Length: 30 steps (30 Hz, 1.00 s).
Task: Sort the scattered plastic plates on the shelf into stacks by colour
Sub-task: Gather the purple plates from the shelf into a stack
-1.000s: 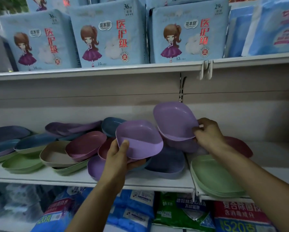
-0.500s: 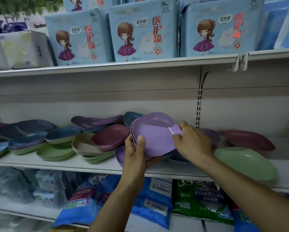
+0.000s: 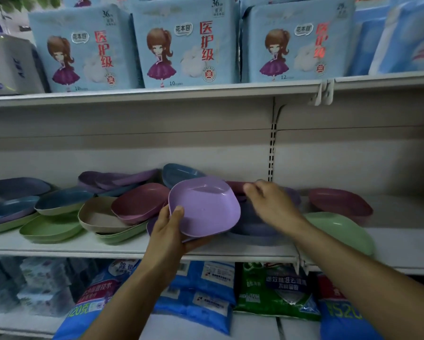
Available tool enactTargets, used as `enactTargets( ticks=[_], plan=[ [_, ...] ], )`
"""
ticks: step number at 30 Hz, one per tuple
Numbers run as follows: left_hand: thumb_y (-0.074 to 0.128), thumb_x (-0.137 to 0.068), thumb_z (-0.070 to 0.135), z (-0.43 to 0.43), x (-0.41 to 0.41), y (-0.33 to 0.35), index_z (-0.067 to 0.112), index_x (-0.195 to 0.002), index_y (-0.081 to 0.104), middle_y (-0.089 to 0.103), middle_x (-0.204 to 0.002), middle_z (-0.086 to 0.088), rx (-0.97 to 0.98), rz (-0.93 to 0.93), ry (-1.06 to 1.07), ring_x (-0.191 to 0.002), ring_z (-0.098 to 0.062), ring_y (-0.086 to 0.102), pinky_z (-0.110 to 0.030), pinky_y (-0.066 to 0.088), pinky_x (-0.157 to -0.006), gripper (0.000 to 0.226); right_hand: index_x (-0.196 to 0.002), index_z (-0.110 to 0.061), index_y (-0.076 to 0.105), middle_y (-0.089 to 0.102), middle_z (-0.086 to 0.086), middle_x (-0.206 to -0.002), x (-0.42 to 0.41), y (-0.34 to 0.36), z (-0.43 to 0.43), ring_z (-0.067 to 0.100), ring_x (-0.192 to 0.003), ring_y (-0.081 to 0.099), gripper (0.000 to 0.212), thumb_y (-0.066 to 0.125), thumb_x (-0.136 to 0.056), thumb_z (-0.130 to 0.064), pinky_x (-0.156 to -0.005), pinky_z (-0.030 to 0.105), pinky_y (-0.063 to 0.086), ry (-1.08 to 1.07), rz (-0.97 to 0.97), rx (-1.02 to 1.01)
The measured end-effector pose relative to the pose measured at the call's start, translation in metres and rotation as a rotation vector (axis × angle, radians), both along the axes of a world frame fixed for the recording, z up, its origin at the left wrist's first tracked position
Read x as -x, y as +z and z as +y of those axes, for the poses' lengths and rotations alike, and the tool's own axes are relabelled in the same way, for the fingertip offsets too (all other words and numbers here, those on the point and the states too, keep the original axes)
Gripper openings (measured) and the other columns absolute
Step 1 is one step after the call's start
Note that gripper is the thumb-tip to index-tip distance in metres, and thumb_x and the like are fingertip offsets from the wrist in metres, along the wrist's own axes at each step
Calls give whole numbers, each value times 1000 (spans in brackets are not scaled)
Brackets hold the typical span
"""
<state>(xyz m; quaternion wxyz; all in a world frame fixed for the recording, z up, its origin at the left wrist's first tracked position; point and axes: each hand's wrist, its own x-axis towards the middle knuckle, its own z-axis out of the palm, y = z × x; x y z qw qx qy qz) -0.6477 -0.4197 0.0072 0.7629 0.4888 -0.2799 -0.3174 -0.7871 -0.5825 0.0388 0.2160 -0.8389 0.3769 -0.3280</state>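
Observation:
My left hand (image 3: 168, 230) grips a small stack of lilac plates (image 3: 205, 207) at its near-left rim, tilted above the shelf (image 3: 108, 245). To the right of the stack my right hand (image 3: 271, 204) hovers blurred with spread fingers over dark purple plates (image 3: 255, 228), holding nothing. Scattered on the shelf lie maroon plates (image 3: 140, 202), a beige plate (image 3: 98, 214), green plates (image 3: 50, 228), blue plates (image 3: 61, 200) and purple plates (image 3: 113, 179). On the right sit a green plate (image 3: 341, 229) and a maroon plate (image 3: 339, 202).
Light blue packs (image 3: 184, 47) fill the upper shelf close overhead. Bags of goods (image 3: 272, 290) sit on the shelf below. A slotted upright (image 3: 271, 153) divides the back wall. Bare shelf surface (image 3: 402, 239) lies at the far right.
The second lilac plate went from my right hand onto the one in my left. My right hand then let go and moved right over the dark purple plates.

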Motion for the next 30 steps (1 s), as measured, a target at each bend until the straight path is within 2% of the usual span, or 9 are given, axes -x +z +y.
enactTargets(
  ticks=[3, 5, 7, 11, 14, 18, 22, 26, 30],
  plan=[
    [44, -102, 25, -10, 5, 5, 23, -136, 47, 52, -130, -3, 5, 28, -6, -98, -25, 67, -42, 60, -74, 35, -92, -18, 68, 69, 12, -108, 20, 4, -64, 33, -100, 63, 15, 54, -89, -23, -88, 35, 50, -188, 67, -16],
    [44, -101, 24, -17, 9, 8, 21, -135, 48, 53, -130, -4, 15, 42, -3, -102, -28, 66, -43, 60, -73, 34, -104, -9, 68, 66, 15, -116, 34, 3, -99, 34, -106, 62, 22, 56, -90, -20, -83, 31, 45, -305, 232, -87],
    [45, -101, 24, -23, 13, 9, 21, -135, 47, 53, -129, -3, 13, 58, -10, -106, -32, 64, -44, 60, -75, 35, -112, -1, 62, 63, 21, -119, 44, -2, -120, 35, -106, 61, 32, 55, -93, -26, -77, 29, 42, -346, 361, -185],
    [46, -101, 24, -31, 17, 10, 21, -132, 49, 54, -125, -3, 5, 61, -13, -104, -32, 66, -41, 61, -71, 32, -121, 3, 53, 58, 23, -125, 48, -14, -136, 35, -112, 58, 38, 55, -94, -24, -75, 29, 41, -327, 465, -241],
    [46, -100, 25, -33, 18, 10, 21, -131, 50, 55, -125, -5, 9, 60, -12, -101, -31, 67, -40, 61, -70, 31, -118, 4, 53, 60, 23, -122, 44, -19, -141, 33, -104, 60, 38, 56, -94, -25, -72, 28, 41, -285, 477, -247],
    [45, -101, 24, -32, 23, 10, 21, -129, 50, 55, -125, -5, 33, 60, -16, -100, -31, 67, -39, 61, -67, 29, -122, 2, 52, 59, 22, -125, 40, -24, -147, 35, -110, 60, 38, 57, -92, -21, -78, 31, 46, -306, 458, -244],
    [44, -101, 23, -30, 27, 11, 21, -133, 49, 57, -124, -3, 50, 44, -18, -82, -20, 74, -40, 61, -68, 32, -122, 4, 50, 57, 23, -126, 38, -28, -148, 37, -114, 57, 37, 57, -90, -15, -86, 34, 47, -341, 397, -221],
    [43, -102, 23, -26, 31, 11, 20, -133, 49, 57, -124, -3, 50, 32, -6, -78, -18, 74, -42, 62, -70, 32, -108, 6, 59, 62, 27, -115, 45, -19, -150, 39, -106, 61, 29, 60, -83, -7, -82, 36, 49, -455, 177, -188],
    [44, -101, 25, -20, 34, 8, 22, -134, 49, 57, -127, -3, 42, 6, 27, -93, -22, 70, -43, 61, -72, 34, -102, 0, 64, 66, 24, -105, 66, -2, -144, 39, -96, 62, 24, 54, -85, -13, -75, 34, 46, -524, -92, -79]
  ],
)
